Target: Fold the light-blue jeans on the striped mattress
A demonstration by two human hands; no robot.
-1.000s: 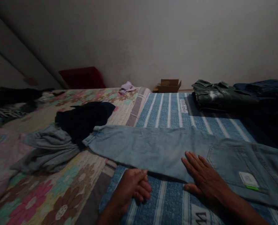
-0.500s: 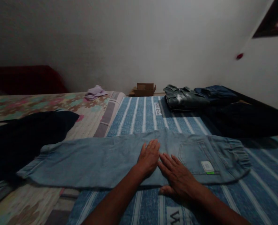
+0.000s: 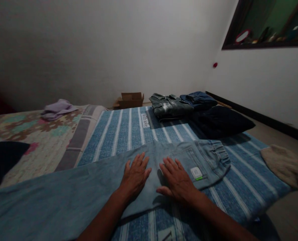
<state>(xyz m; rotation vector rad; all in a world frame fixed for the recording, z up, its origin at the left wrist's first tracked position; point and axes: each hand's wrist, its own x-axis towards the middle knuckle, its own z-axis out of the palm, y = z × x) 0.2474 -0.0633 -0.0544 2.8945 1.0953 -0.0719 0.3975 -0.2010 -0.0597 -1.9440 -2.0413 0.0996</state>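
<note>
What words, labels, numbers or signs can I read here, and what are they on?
"With love": on a pale patch of the blue striped cover.
Large dark lettering, cut off by the picture's bottom edge: on the cover's near patch; not readable.
White label with a green tab, on the light-blue trousers: print too small to read.

Between our left hand (image 3: 135,175) and right hand (image 3: 179,182) we have a slim gap. Toward eleven o'clock we could slide over bare striped sheet (image 3: 122,130); grey folded garments (image 3: 171,107) block us at one, dark folded garments (image 3: 221,122) at two, a beige cloth (image 3: 285,165) at three.
</note>
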